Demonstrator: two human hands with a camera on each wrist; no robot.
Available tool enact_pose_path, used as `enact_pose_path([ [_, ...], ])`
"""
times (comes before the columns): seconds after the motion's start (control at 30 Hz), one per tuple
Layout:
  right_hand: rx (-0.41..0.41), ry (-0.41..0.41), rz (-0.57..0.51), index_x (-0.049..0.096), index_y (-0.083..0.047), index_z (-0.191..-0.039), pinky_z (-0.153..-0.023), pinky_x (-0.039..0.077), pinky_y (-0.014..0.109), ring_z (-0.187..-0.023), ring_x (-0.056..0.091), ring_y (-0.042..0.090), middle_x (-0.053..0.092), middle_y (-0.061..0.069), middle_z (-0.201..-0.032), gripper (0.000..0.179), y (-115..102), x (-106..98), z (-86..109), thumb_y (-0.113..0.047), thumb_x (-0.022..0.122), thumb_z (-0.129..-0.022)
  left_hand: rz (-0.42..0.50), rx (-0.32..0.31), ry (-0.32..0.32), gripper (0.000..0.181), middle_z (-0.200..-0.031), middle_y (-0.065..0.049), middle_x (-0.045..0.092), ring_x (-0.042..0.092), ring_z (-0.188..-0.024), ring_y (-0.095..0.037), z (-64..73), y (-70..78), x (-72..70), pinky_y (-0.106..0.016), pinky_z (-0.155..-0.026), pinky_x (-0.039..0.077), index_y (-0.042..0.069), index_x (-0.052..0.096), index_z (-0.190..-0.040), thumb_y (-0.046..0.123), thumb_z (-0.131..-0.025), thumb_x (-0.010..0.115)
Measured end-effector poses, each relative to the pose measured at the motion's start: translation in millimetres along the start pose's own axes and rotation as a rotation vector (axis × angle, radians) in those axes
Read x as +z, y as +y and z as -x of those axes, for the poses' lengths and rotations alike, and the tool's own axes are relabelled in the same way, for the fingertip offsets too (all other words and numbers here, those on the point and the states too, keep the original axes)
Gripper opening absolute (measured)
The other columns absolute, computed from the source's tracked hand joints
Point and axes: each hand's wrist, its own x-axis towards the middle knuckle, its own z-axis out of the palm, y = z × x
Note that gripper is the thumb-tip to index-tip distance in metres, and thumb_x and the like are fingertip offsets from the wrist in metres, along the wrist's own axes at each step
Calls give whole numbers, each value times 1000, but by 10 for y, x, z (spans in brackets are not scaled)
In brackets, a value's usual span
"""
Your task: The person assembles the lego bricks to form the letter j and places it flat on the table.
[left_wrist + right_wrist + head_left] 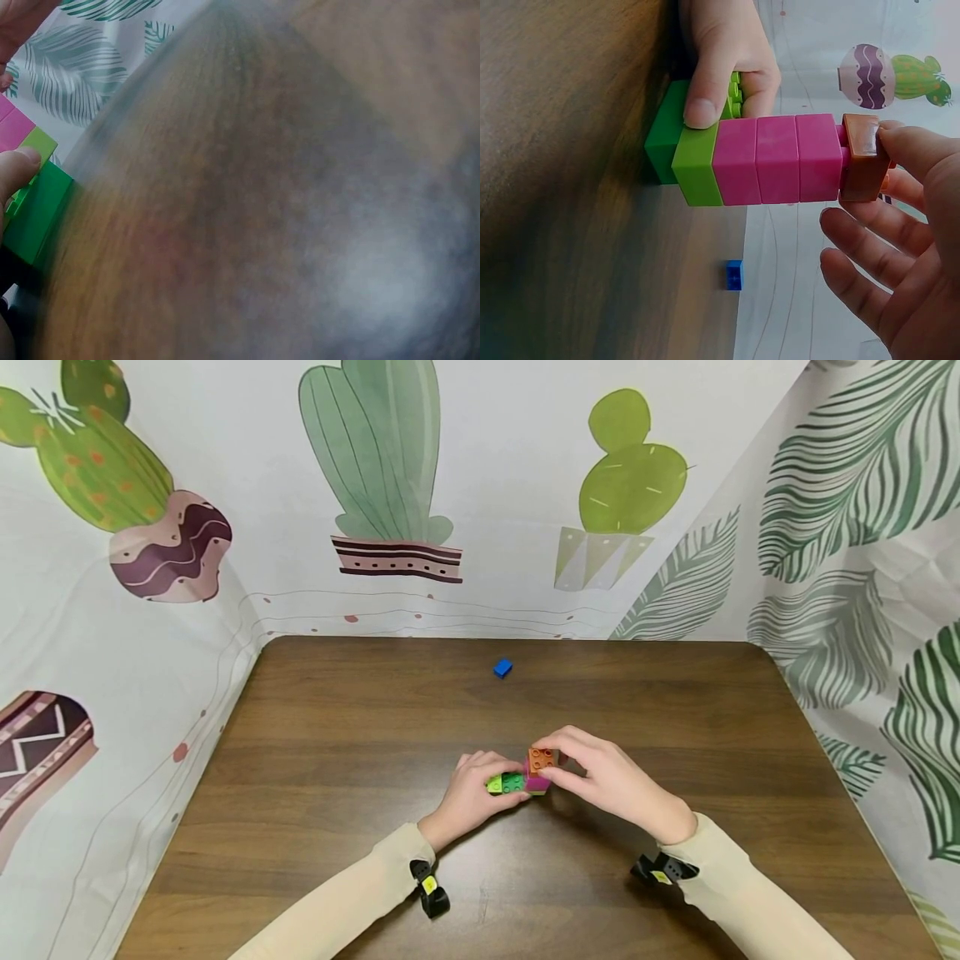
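A stack of toy building bricks stands on the table between the two hands. At its base are a dark green brick and a lime green brick, and three pink bricks rise above them. My left hand holds the green base bricks between thumb and fingers. With thumb and fingertips, my right hand pinches an orange-brown brick at the top of the pink column. In the right wrist view, some pink studs show in a narrow gap below that brick. The left wrist view catches only part of the stack.
A small blue brick lies near the far edge of the brown wooden table. Behind the table hangs a white cloth printed with cacti and leaves.
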Motion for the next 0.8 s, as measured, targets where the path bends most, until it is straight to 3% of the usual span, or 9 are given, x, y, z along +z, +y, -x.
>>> enact_pose_path([
  [0.53,-3,11,-2,69,-20,-128,-73,56,29,-89,62,4,66,-10,-114,34,8,11,7,-18,78,-95,1,3,-3,34,-105,5,73,61,-96,-14,4,7,-5,-36,-84,39,19,78,-114,34,-84,89],
  [0.8,1,12,-24,69,-19,-125,-72,58,36,-89,62,4,66,-10,-112,32,-5,5,-3,-17,79,-94,0,-6,-7,35,-105,4,73,61,-96,-15,-2,16,-14,-36,-84,39,18,79,-114,33,-84,89],
])
